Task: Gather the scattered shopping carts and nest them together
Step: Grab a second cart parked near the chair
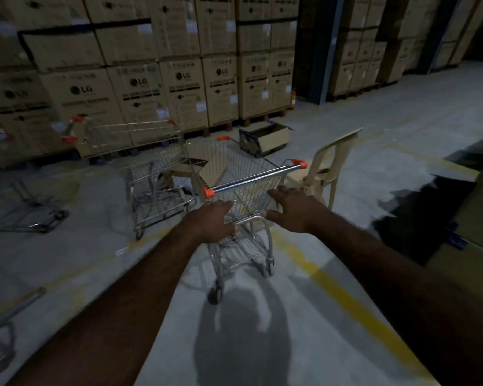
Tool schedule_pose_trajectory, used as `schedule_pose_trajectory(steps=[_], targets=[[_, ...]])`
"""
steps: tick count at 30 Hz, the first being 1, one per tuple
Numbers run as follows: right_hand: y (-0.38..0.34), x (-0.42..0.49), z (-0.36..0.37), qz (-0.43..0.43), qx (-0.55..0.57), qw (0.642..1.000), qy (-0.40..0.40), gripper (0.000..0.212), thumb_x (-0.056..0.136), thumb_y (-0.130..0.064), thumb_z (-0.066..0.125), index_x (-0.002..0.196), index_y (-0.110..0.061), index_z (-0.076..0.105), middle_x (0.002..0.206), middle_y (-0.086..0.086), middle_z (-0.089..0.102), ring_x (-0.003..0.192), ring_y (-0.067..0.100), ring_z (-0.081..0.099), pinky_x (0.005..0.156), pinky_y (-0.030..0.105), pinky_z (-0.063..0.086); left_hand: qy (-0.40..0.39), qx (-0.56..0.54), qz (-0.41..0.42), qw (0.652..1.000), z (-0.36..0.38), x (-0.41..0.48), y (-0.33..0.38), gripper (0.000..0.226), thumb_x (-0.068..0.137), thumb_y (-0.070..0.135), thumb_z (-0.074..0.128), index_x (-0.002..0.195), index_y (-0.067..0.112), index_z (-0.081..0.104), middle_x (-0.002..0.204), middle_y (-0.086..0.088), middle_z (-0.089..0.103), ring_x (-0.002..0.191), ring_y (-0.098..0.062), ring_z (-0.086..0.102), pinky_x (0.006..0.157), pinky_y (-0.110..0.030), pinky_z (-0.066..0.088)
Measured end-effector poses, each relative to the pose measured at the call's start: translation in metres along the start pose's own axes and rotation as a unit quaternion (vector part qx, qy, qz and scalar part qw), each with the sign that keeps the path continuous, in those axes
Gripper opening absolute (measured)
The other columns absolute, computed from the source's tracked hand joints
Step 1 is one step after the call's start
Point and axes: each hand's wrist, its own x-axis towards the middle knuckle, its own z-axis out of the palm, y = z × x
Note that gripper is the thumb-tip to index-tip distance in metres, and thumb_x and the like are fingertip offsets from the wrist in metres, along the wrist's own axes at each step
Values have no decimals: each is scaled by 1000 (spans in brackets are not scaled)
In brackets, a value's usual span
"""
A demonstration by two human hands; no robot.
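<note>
Head-worn view, forward and down

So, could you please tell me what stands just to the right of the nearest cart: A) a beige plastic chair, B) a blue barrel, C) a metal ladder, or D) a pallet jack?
A: a beige plastic chair stands on the floor just right of the nearest cart.

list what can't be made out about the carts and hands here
Head view, far-left cart: blurred and dim, details lost.
Head view, bottom-left cart: cut off by the frame edge.
Head view, left hand and right hand: their backs hide whether fingertips touch the near cart.
</note>
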Motion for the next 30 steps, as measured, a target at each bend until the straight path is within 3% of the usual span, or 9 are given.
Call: schedule_pose_trajectory(steps=[5,7,11,14,17,20,25,30], targets=[[34,85,10,-13,-9,1000,-23,81,96,-67,46,161,-26,19,168,9,16,153,33,19,119,57,25,-23,-1,-12,1000,-2,86,-16,88,88,63,59,157,17,30,163,-10,31,148,-27,31,117,-42,32],[47,122,16,-25,-7,1000,-15,82,96,-65,48,161,-24,21,168,11,18,152,33,21,120,53,27,-13,-6,2,1000,1,123,-20,79,90,54,64,154,17,36,159,-11,38,144,-28,38,115,-40,36],[65,199,30,-34,-12,999,-23,79,97,-59,52,160,-21,25,166,11,23,151,32,24,119,52,29,-24,5,-3,1000,9,199,-33,78,94,52,61,158,22,28,162,-8,31,146,-27,31,117,-42,31],[81,257,47,-55,-29,997,-46,79,96,-58,55,159,-20,26,164,13,27,150,33,27,119,50,28,-42,-5,-18,999,22,256,-55,80,92,55,63,156,22,29,158,-10,35,142,-29,35,113,-46,36],[99,305,65,-63,-65,993,-74,84,93,-61,59,159,-22,26,164,14,27,149,34,29,119,55,27,-123,-15,-59,991,37,300,-82,100,86,68,62,161,22,14,167,-12,15,152,-32,20,120,-49,26],[113,345,75,-59,-68,987,-133,91,89,-61,64,160,-25,20,166,11,18,152,34,20,119,62,22,-174,-39,-109,978,53,329,-104,134,60,92,58,162,21,7,169,-12,6,153,-36,13,121,-52,23],[124,402,97,-51,-66,963,-255,109,83,-70,66,163,-25,7,169,12,2,155,36,6,123,56,14,-186,-33,-148,971,61,346,-109,119,73,60,77,162,30,4,170,-4,3,154,-30,8,122,-51,16],[141,422,103,-78,-83,959,-261,110,79,-73,67,162,-33,8,170,3,5,153,30,20,123,47,23,-148,-11,-152,977,58,349,-102,108,78,55,74,162,27,11,168,-4,16,151,-28,24,121,-47,25]])
